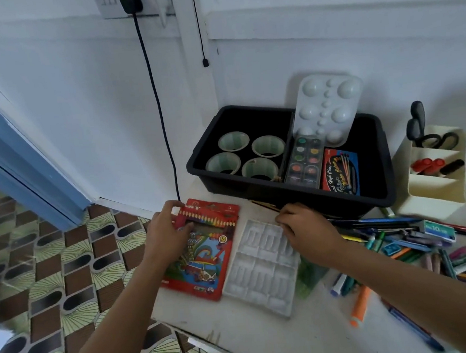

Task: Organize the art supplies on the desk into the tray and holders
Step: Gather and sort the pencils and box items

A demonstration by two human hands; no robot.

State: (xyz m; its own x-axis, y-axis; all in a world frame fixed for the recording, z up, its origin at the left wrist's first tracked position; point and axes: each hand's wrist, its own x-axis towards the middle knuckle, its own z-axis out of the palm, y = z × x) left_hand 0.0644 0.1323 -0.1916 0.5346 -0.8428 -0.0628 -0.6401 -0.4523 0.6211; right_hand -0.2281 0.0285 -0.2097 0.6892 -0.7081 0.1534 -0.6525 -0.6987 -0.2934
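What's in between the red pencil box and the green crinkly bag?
A white moulded tray lies flat between them, seen in the head view.

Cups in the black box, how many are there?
4 cups, all in the left half of the black tray: back-left cup, back-right cup, front-left cup, front-right cup. No more seem hidden.

I am in a room at home. My desk [268,339] stands against a painted wall [79,105]. Below lies patterned floor [52,276].
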